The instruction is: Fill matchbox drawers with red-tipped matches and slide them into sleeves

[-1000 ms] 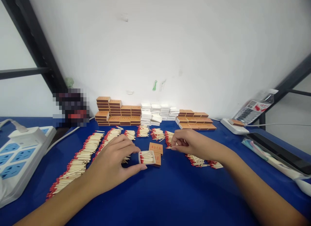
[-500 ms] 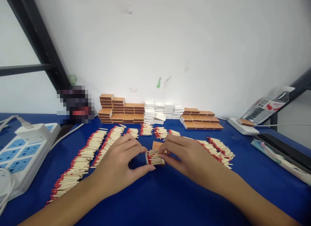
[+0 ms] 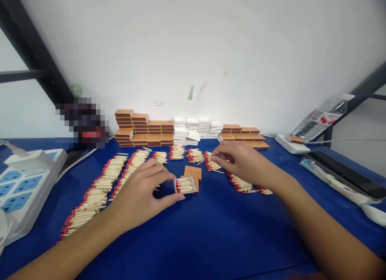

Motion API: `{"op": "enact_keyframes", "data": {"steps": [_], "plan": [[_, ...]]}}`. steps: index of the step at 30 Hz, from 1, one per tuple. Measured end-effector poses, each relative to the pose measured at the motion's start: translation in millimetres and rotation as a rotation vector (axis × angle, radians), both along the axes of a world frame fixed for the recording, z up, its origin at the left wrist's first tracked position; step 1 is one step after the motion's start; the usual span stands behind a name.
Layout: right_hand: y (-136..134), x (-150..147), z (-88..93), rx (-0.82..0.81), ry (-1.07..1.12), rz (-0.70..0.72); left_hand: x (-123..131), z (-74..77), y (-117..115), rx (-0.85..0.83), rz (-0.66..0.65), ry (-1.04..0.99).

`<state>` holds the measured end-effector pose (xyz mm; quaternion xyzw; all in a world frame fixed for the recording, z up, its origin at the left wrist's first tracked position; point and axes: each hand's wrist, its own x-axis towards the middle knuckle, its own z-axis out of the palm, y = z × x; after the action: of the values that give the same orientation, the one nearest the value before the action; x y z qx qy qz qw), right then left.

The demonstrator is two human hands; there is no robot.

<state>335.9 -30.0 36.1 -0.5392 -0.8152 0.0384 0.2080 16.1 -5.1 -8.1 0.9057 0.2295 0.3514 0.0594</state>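
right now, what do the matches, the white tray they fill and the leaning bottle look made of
Matches: probably wood; pale, matte sticks, red-coated heads.
White tray: likely cardboard; matte, thin-walled.
Bottle: likely plastic; clear, glossy, see-through around its label.

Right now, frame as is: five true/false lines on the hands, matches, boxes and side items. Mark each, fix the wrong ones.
1. The left hand is at one end of a white tray with matches in it. True.
2. The right hand is at that tray too. False: it is apart from it, by a match pile on the blue table.
3. White trays are stacked between two groups of orange-brown matchboxes. True.
4. The plastic bottle stands upright. False: it is tilted.
5. The power strip lies on the right side. False: it lies on the left.
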Motion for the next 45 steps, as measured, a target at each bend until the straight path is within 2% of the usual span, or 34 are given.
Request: {"op": "enact_keyframes", "data": {"steps": [2, 5, 12, 18, 25, 36, 45], "plan": [[6, 19, 3.2, -0.160, -0.062, -0.068, -2, 0.9, 2, 0.001, 0.009, 0.011], [10, 30, 2.9, -0.356, -0.068, -0.061, -3, 3.0, 3, -0.006, 0.020, 0.021], [7, 16, 0.5, -0.488, -0.057, -0.076, -4, 3.4, 5, -0.008, 0.022, 0.039], [10, 22, -1.1, -0.427, -0.054, -0.096, -6, 1.4, 7, -0.005, 0.026, 0.061], [10, 18, -0.8, -0.480, -0.068, -0.057, -6, 1.9, 7, -0.007, 0.025, 0.064], [14, 17, -5.5, -0.348, -0.091, 0.013, -5, 2.6, 7, 0.004, 0.014, 0.047], [12, 14, -7.7, -0.402, -0.091, 0.007, -4, 4.6, 5, -0.015, 0.008, 0.051]]}}
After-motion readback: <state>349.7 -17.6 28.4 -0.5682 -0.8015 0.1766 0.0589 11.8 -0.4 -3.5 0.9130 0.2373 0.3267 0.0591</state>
